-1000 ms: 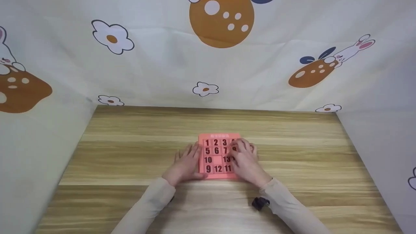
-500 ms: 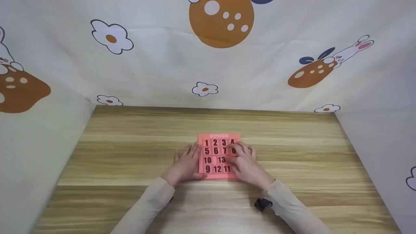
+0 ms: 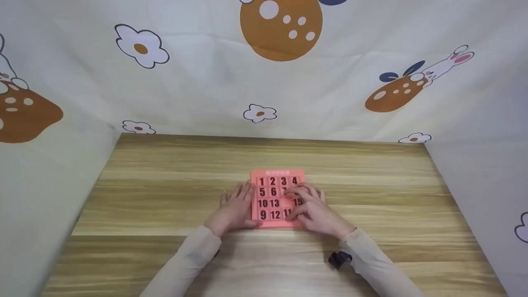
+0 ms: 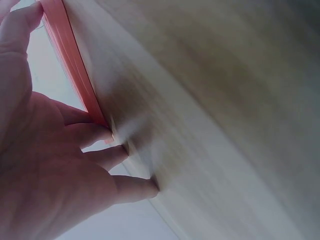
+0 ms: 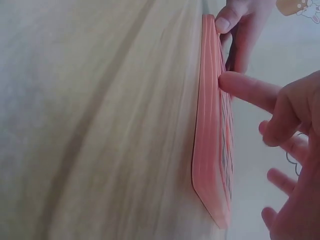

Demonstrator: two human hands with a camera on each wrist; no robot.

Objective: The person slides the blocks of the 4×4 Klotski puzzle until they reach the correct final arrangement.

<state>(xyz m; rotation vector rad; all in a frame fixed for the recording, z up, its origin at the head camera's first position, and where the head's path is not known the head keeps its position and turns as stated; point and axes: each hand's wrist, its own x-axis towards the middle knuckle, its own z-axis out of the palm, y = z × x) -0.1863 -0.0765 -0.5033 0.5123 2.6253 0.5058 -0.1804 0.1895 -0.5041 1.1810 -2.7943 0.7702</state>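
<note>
A pink number sliding puzzle [image 3: 272, 224] lies flat on the table. Its third row reads 10, 13 [image 3: 274, 203], a gap, then 15 [image 3: 298, 202]. My left hand [image 3: 235, 211] rests along the left side, its thumb at the lower left corner; in the left wrist view, fingers touch the puzzle's edge [image 4: 75, 60]. Over the right side, my right hand [image 3: 319, 210] has its thumb on the 11 tile [image 3: 287, 212] and a forefinger across the 7. The hand hides the 8 and the bottom right spot. In the right wrist view, its thumb [image 5: 247, 87] touches the puzzle's face.
The wood-grain table [image 3: 173, 165] extends around the puzzle. Pale printed cloth [image 3: 198, 82] encloses the back and both sides. Dark straps [image 3: 340, 260] show by the right sleeve.
The 13 tile has slid left from the third column to the second, leaving the gap in column three. My right hand has shifted slightly down and right, its thumb now on the 11; my left hand stays put.
</note>
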